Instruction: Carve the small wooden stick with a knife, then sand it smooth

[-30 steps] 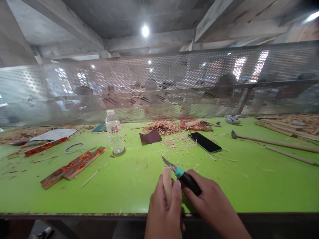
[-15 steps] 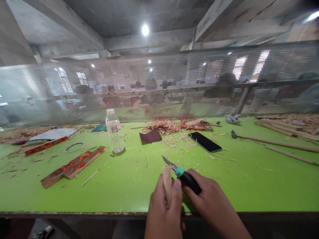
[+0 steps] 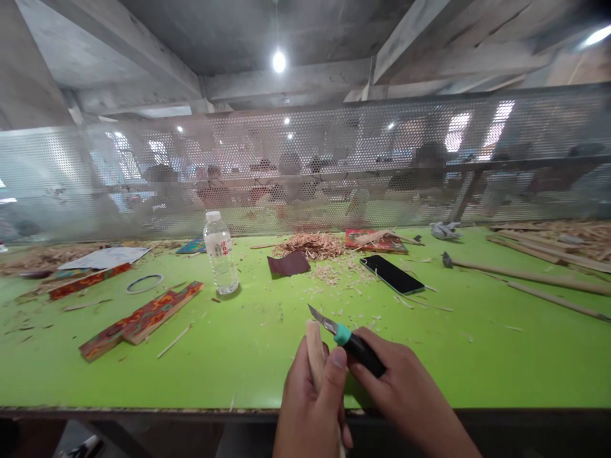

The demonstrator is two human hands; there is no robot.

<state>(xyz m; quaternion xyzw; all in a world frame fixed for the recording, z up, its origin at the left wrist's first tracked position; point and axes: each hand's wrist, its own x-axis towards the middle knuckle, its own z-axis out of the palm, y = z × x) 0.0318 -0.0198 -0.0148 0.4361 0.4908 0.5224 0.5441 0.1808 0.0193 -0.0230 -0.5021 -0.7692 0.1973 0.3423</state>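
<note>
My left hand (image 3: 312, 397) is closed round a pale wooden stick (image 3: 315, 356), whose squared top end sticks up above the fingers. In my right hand (image 3: 398, 378) is a carving knife (image 3: 360, 350) with a black handle and a turquoise collar. Its pointed blade (image 3: 321, 318) reaches up and left, just above and behind the top of the stick. Whether blade and wood touch, I cannot tell. The left thumb lies along the stick, close to the knife's collar. Both hands are above the front edge of the green table (image 3: 229, 362).
Beyond my hands lie a phone (image 3: 392, 274), brown sandpaper (image 3: 288, 264) and a heap of wood shavings (image 3: 312, 245). A water bottle (image 3: 221, 254) stands left of them, near painted wooden pieces (image 3: 143, 321). Long sticks (image 3: 529, 273) lie at right. A perforated metal screen (image 3: 305, 165) runs behind.
The stick's top has tilted slightly to the left with my left hand. The knife has shifted a little left and down, keeping close to the stick.
</note>
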